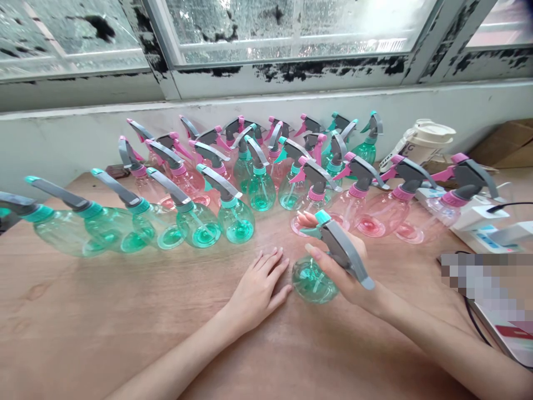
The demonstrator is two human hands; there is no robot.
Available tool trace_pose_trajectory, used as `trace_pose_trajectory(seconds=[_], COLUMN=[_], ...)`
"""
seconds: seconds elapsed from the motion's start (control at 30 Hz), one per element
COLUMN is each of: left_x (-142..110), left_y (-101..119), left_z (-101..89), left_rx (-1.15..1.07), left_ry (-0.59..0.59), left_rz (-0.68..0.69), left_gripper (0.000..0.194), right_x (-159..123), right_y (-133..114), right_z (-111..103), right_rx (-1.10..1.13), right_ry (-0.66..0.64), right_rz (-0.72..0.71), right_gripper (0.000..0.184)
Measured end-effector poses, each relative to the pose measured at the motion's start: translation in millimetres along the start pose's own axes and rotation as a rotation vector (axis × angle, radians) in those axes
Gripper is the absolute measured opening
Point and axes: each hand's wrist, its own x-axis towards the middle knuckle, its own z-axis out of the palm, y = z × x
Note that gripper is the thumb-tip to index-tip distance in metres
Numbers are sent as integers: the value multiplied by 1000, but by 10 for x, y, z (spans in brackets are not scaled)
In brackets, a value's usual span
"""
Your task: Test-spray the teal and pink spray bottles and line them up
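Note:
My right hand [347, 266] is wrapped round the neck of a green spray bottle [315, 283] with a grey and teal trigger head. That bottle is near the middle of the wooden table, its nozzle end pointing away from me. Flat on the tabletop, just left of the bottle, rests my left hand [260, 286], fingers stretched out and holding nothing. Beyond it stands a row of green spray bottles [237, 222] reaching to the left. Pink spray bottles [383, 214] stand in a row beyond my right hand.
Behind these rows, several more pink and green bottles [261, 189] crowd toward the wall. A white cup [425, 141] leans at the back right, near a brown cardboard box [499, 144]. Power strips [487, 233] and cables lie at the right edge, beside a partly blurred flat object [491, 311].

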Motion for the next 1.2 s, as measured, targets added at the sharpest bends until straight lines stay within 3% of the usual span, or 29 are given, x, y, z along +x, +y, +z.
trace_pose_trajectory(seconds=[0.2, 0.37, 0.47, 0.7, 0.93, 1.03, 1.2], left_x=[1, -11, -13, -96, -179, -185, -228], left_y=[9, 9, 7, -27, -75, -39, 58], left_z=[-14, -1, -1, -41, -33, -7, 57], left_rx=[-16, -27, -14, -23, -32, -6, 94], left_ry=[11, 25, 16, 16, 37, 79, 126], left_rz=[-4, -14, -9, 20, 73, 62, 80], left_gripper=[45, 45, 46, 43, 43, 42, 29], right_x=[-38, -48, -50, -358, -670, -583, -171], right_y=[81, 64, 15, 12, 22, 33, 81], right_z=[6, 26, 18, -111, -175, -89, 154], right_rx=[36, -31, -134, -414, -665, -686, -673], right_ry=[19, 159, 209, 7, 97, 103, 37], right_rz=[-12, -152, -160, 0, -58, 21, 157], right_gripper=[41, 56, 59, 58, 43, 46, 63])
